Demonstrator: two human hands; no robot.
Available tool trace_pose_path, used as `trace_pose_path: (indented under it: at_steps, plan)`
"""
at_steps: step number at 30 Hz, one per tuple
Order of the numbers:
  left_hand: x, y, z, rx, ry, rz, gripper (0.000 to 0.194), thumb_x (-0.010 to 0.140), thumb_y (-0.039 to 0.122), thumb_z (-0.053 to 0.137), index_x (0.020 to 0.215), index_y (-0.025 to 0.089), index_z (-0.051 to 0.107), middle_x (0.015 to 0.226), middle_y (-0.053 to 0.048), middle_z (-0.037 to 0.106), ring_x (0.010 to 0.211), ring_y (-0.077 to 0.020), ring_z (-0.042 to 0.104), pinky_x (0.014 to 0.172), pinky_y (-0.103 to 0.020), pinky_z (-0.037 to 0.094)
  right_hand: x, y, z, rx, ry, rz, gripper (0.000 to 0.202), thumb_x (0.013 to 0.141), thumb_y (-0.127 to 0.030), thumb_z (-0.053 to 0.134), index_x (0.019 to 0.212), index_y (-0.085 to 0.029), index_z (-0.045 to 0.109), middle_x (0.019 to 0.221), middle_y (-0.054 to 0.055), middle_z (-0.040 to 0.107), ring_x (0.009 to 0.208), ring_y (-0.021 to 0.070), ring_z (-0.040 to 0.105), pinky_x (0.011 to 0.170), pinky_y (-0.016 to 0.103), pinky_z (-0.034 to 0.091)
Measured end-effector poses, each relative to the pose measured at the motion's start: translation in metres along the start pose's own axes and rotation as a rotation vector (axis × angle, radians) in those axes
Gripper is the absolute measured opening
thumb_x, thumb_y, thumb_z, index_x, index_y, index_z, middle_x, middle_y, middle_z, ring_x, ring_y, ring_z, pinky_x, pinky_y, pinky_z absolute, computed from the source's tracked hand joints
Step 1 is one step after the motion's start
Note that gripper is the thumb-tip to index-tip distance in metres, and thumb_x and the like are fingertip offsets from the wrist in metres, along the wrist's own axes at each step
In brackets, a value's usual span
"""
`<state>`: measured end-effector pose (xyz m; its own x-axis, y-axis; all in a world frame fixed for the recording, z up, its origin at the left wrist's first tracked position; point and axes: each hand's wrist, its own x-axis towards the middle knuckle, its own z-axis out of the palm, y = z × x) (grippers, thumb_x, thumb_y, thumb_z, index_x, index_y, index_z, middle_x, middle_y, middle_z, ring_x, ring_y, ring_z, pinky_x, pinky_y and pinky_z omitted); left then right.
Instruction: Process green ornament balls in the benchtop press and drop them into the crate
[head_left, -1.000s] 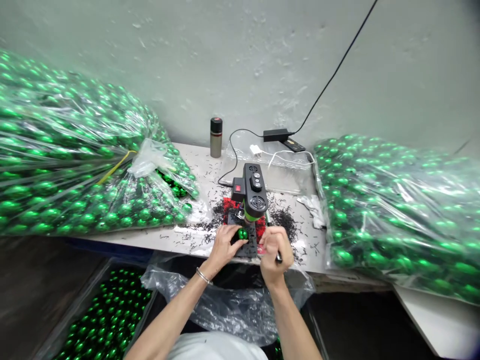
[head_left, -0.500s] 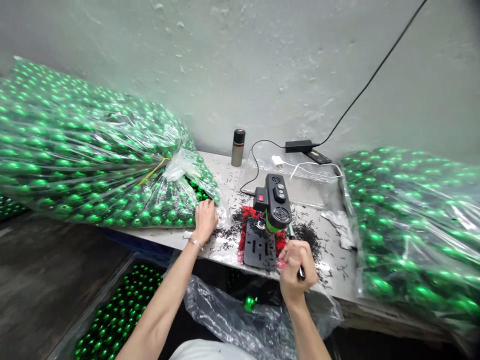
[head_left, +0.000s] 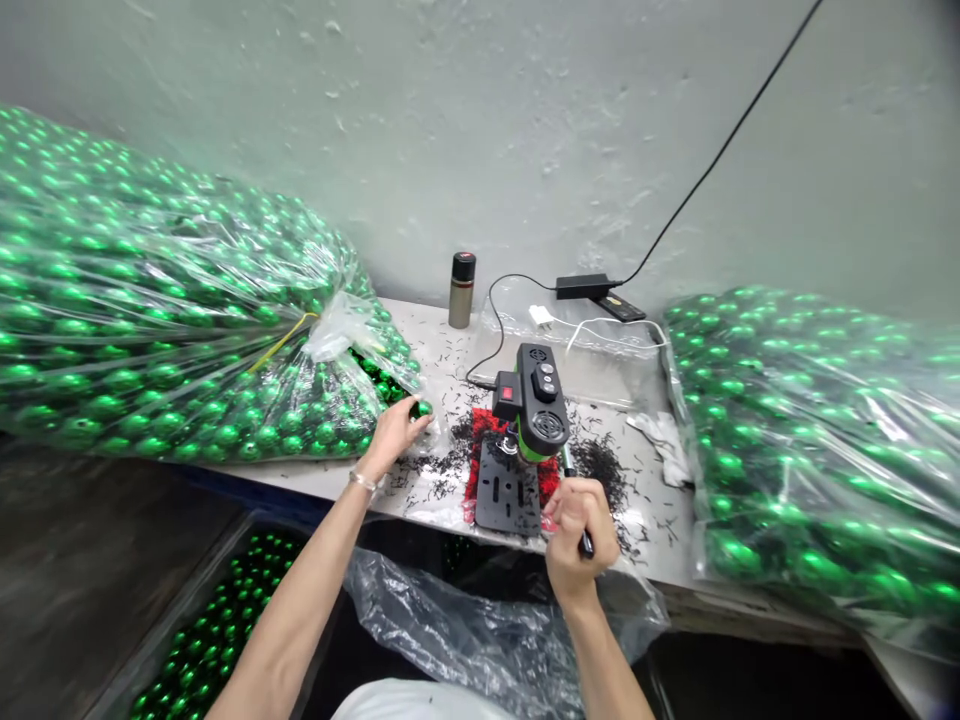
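At the mouth of the large left bag (head_left: 187, 330), which is full of shiny green balls, my left hand (head_left: 397, 430) pinches a green ball (head_left: 421, 408) between thumb and fingers. My right hand (head_left: 581, 535) is closed round a black-ended handle (head_left: 586, 545) just right of a small black machine (head_left: 544, 400). Under the machine is a slotted black plate (head_left: 506, 495) on a red mat (head_left: 471, 490). Small black pieces (head_left: 600, 470) are scattered on both sides of it.
A bottle (head_left: 461, 292), a power adapter (head_left: 583, 287) with cables and a crumpled white cloth (head_left: 664, 445) lie around the machine. Another bag of green balls (head_left: 810, 460) stands right. Below are a bin of balls (head_left: 225, 610) and loose plastic (head_left: 450, 620).
My left hand has drawn back slightly from the bag's opening, and a green ball now shows at its fingertips. The view has shifted a little. The lone ball below the table is no longer seen.
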<state>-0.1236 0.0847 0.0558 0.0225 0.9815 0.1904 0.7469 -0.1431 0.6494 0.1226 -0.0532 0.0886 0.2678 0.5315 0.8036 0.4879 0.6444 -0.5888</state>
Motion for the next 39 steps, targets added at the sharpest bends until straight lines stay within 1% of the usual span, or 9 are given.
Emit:
trace_pose_path:
  at_steps: [2, 6, 9, 13, 17, 20, 23, 31, 39]
  plan:
    - [-0.021, 0.004, -0.005, -0.271, -0.034, -0.075, 0.044, 0.081, 0.043, 0.067, 0.116, 0.016, 0.066, 0.092, -0.008, 0.072, 0.083, -0.0238, 0.067, 0.076, -0.034, 0.051, -0.001, 0.0, 0.001, 0.002, 0.014, 0.008, 0.03, 0.092, -0.009, 0.044, 0.063, -0.019, 0.047, 0.07, 0.0, 0.052, 0.061, 0.0108, 0.051, 0.055, 0.026, 0.041]
    - [-0.062, 0.019, 0.0, -0.872, -0.079, -0.28, 0.054, 0.07, 0.047, 0.077, 0.115, 0.018, 0.068, 0.107, -0.008, 0.073, 0.103, -0.0236, 0.065, 0.088, -0.032, 0.049, -0.002, -0.001, 0.002, -0.007, 0.029, 0.028, 0.031, 0.092, -0.01, 0.044, 0.063, -0.019, 0.048, 0.07, -0.001, 0.052, 0.062, 0.0107, 0.051, 0.056, 0.026, 0.041]
    - [-0.081, 0.033, 0.017, -1.138, -0.148, -0.415, 0.049, 0.07, 0.046, 0.078, 0.111, 0.019, 0.07, 0.103, -0.007, 0.074, 0.097, -0.0205, 0.067, 0.081, -0.029, 0.052, -0.001, -0.003, 0.002, -0.015, 0.026, 0.026, 0.031, 0.092, -0.01, 0.044, 0.063, -0.019, 0.047, 0.069, -0.001, 0.052, 0.062, 0.0111, 0.051, 0.056, 0.026, 0.04]
    - [-0.088, 0.049, 0.046, -1.335, -0.241, -0.524, 0.033, 0.071, 0.04, 0.079, 0.091, 0.016, 0.069, 0.092, -0.008, 0.074, 0.082, -0.0179, 0.07, 0.076, -0.03, 0.056, 0.003, -0.007, 0.001, -0.033, 0.004, 0.03, 0.031, 0.093, -0.011, 0.043, 0.063, -0.02, 0.047, 0.068, -0.001, 0.051, 0.062, 0.0115, 0.051, 0.056, 0.027, 0.04]
    - [-0.085, 0.063, 0.069, -1.216, -0.265, -0.496, 0.033, 0.073, 0.036, 0.078, 0.097, 0.017, 0.065, 0.094, -0.007, 0.074, 0.084, -0.0187, 0.071, 0.081, -0.033, 0.056, 0.006, -0.009, 0.0, -0.036, -0.015, 0.003, 0.03, 0.092, -0.01, 0.044, 0.065, -0.02, 0.047, 0.068, -0.001, 0.051, 0.063, 0.0116, 0.051, 0.055, 0.026, 0.04]
    - [-0.082, 0.069, 0.081, -0.976, -0.219, -0.351, 0.035, 0.073, 0.031, 0.077, 0.102, 0.017, 0.064, 0.099, -0.007, 0.073, 0.091, -0.0189, 0.069, 0.084, -0.032, 0.054, 0.006, -0.01, 0.0, -0.043, -0.014, -0.005, 0.03, 0.092, -0.009, 0.044, 0.064, -0.02, 0.046, 0.068, -0.001, 0.052, 0.063, 0.0119, 0.051, 0.056, 0.027, 0.04]
    - [-0.081, 0.072, 0.09, -0.722, -0.178, -0.175, 0.032, 0.076, 0.031, 0.073, 0.104, 0.018, 0.066, 0.093, -0.005, 0.072, 0.087, -0.0188, 0.066, 0.082, -0.033, 0.053, 0.005, -0.01, 0.0, -0.053, -0.011, 0.002, 0.029, 0.092, -0.009, 0.044, 0.065, -0.02, 0.047, 0.069, -0.001, 0.052, 0.064, 0.0122, 0.052, 0.057, 0.028, 0.04]
    - [-0.091, 0.073, 0.097, -0.301, -0.077, 0.139, 0.031, 0.081, 0.032, 0.071, 0.111, 0.023, 0.067, 0.098, -0.006, 0.071, 0.095, -0.0247, 0.063, 0.09, -0.042, 0.047, 0.003, -0.009, 0.0, -0.062, -0.017, 0.009, 0.029, 0.092, -0.009, 0.043, 0.065, -0.02, 0.045, 0.07, -0.001, 0.051, 0.063, 0.0115, 0.051, 0.057, 0.027, 0.04]
    - [-0.094, 0.071, 0.103, -0.239, -0.006, 0.249, 0.03, 0.083, 0.033, 0.07, 0.111, 0.023, 0.067, 0.093, -0.005, 0.07, 0.091, -0.0232, 0.061, 0.089, -0.04, 0.045, -0.008, 0.0, 0.001, -0.044, -0.005, -0.01, 0.026, 0.092, -0.012, 0.042, 0.068, -0.021, 0.047, 0.07, -0.001, 0.052, 0.063, 0.0126, 0.051, 0.058, 0.028, 0.041]
